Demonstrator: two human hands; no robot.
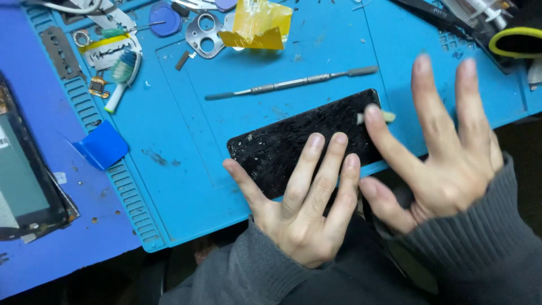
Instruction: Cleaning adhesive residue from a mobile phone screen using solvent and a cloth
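Note:
A black phone screen panel [293, 138], dusty and speckled with residue, lies flat on the blue work mat [186, 164] near its front edge. My left hand [299, 197] rests flat on the panel's near end with fingers spread. My right hand [446, 147] is spread open over the panel's right end. Its index fingertip presses a small pale wad [388, 116] against the panel's right corner.
A long metal spudger [291, 83] lies just beyond the panel. A toothbrush [121, 79], yellow tape [257, 25], a metal bracket [204, 35] and a blue plastic pick [103, 146] sit at the back and left. Another device [25, 175] lies at far left.

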